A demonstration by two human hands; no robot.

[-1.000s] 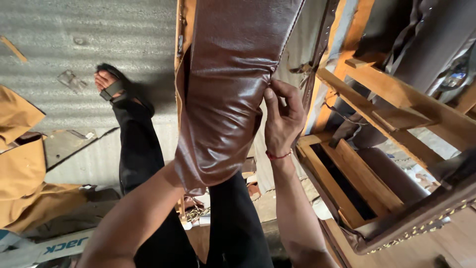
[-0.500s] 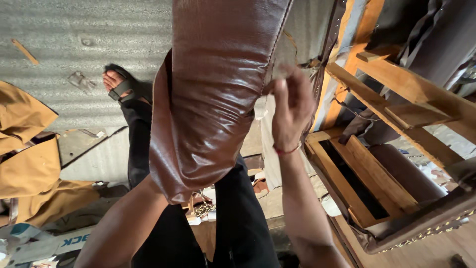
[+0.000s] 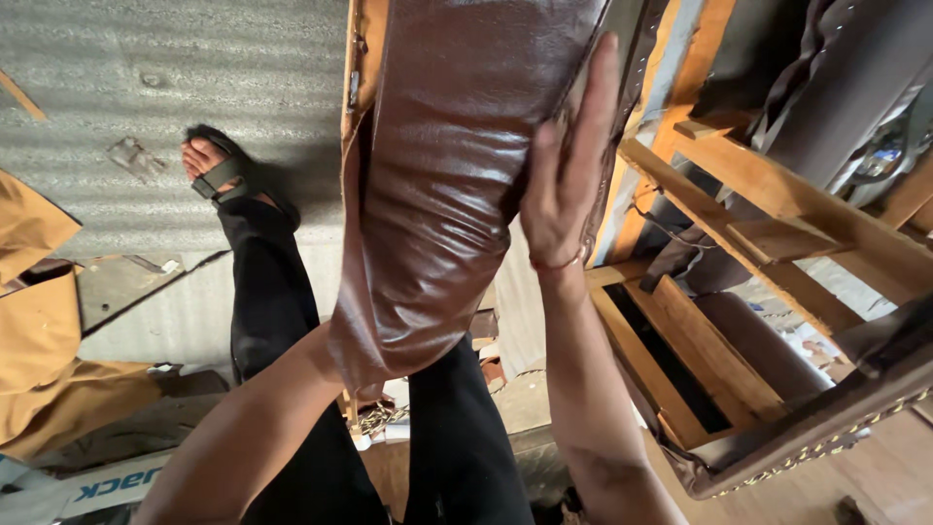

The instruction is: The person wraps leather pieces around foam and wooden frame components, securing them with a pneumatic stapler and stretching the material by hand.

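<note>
Between the hands stands a brown leather panel (image 3: 457, 185); right hand (image 3: 564, 185) pressed flat-open, left hand hidden, state unclear.

White strip with blue lettering (image 3: 107, 486), bottom left on floor.

Brown leather panel (image 3: 457, 185) fills the centre, blocks straight-ahead reach. Right hand (image 3: 564, 185) flat against its right edge; just past it the wooden sofa frame (image 3: 768, 233) crowds that side, open slots only between its bars. Left forearm goes under the panel, hand hidden. Left side free over the grey floor (image 3: 117, 78), apart from a sandalled foot (image 3: 219, 170) and tan fabric (image 3: 39, 331).
</note>
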